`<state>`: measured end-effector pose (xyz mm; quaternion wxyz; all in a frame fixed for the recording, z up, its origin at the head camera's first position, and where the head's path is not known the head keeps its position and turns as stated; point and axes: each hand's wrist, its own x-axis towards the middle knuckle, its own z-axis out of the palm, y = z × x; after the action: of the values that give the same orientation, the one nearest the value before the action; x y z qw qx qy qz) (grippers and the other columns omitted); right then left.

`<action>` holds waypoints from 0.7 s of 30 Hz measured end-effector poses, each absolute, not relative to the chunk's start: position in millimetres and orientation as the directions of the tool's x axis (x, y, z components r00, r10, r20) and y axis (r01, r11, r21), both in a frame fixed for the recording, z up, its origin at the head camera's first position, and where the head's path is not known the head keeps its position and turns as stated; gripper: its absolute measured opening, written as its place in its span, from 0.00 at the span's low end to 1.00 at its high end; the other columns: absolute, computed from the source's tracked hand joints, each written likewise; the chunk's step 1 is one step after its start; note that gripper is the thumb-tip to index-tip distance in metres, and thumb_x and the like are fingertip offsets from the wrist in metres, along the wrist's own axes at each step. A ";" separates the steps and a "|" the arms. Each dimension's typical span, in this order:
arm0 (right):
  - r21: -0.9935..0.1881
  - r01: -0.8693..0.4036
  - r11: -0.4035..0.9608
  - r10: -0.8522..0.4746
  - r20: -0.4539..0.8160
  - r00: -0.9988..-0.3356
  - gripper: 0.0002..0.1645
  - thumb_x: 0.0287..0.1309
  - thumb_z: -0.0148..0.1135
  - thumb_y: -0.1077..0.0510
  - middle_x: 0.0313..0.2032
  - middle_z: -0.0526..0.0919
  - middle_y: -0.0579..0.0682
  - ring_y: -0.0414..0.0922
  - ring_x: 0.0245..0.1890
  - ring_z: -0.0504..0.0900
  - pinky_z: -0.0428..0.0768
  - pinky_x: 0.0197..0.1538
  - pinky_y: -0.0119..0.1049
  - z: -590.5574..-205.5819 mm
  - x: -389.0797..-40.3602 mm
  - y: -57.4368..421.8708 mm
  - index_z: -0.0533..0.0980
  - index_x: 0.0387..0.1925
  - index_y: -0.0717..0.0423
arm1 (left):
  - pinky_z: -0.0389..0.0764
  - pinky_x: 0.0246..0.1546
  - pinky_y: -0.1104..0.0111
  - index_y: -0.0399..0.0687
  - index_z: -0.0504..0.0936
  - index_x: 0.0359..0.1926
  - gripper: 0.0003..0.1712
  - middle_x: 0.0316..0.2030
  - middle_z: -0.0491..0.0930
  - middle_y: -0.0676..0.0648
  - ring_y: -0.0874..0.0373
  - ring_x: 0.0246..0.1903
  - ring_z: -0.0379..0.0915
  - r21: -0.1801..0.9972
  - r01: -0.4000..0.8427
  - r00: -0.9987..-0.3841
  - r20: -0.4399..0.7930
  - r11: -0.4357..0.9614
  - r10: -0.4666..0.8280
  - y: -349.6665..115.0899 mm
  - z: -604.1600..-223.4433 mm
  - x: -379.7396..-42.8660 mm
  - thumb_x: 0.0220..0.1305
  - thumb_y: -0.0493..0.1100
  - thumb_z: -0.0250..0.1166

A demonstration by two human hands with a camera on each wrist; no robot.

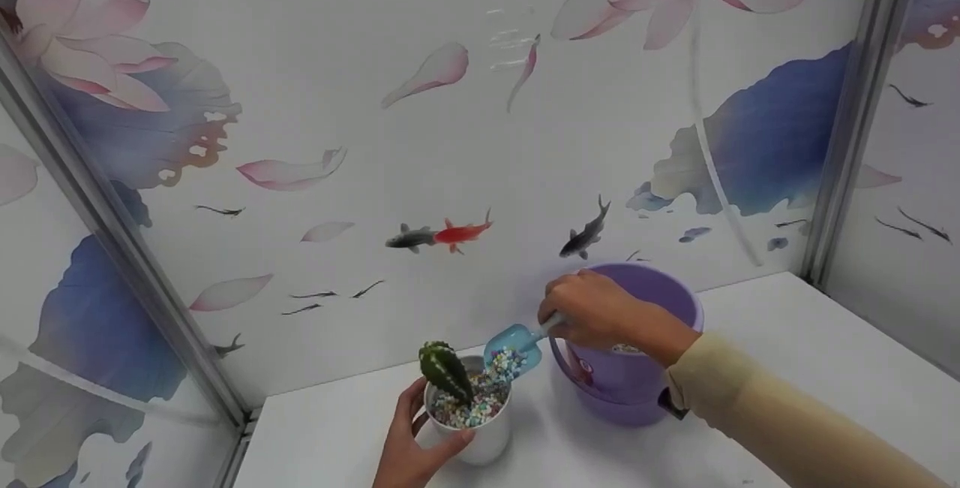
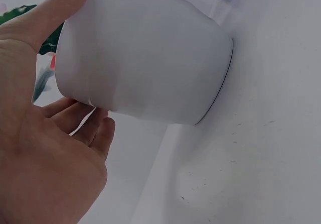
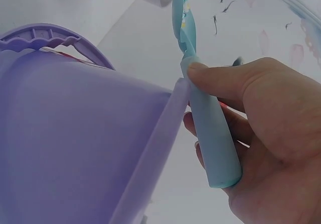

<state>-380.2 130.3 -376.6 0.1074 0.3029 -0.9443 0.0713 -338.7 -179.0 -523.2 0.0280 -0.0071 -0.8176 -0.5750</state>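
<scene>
White tabletop, lotus-painted wall behind, and the blue scoop is at the pot's rim, long axis slanting, blade pointing down-left, loaded with pebbles. My right hand grips its handle; my left hand clasps the pot, with its 1 plant. Looks like filling; next calls for tipping the blade. Purple bucket stands just right.
</scene>
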 end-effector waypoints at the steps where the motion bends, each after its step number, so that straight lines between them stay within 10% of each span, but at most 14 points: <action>1: -0.073 -0.583 0.809 -0.553 0.244 -0.797 0.10 0.55 0.75 0.54 0.38 0.87 0.39 0.38 0.39 0.81 0.81 0.55 0.47 -376.4 -379.9 130.2 0.89 0.41 0.42 | 0.69 0.72 0.50 0.51 0.58 0.74 0.63 0.73 0.63 0.42 0.41 0.74 0.57 0.937 0.038 -0.998 0.051 0.348 -0.028 -177.3 -522.7 -338.1 0.41 0.62 0.82; 21: -0.025 -0.585 0.811 -0.553 0.297 -0.779 0.09 0.55 0.76 0.54 0.37 0.87 0.41 0.41 0.38 0.82 0.81 0.57 0.50 -382.6 -376.7 123.6 0.89 0.39 0.44 | 0.73 0.67 0.50 0.49 0.57 0.73 0.72 0.69 0.61 0.42 0.47 0.67 0.63 0.861 0.011 -0.987 0.091 0.508 -0.134 -155.7 -515.6 -329.4 0.30 0.71 0.82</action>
<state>-376.7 123.6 -382.6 0.1392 0.3022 -0.9412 0.0581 -329.4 -155.7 -515.6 0.0730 0.0354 -0.8654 -0.4945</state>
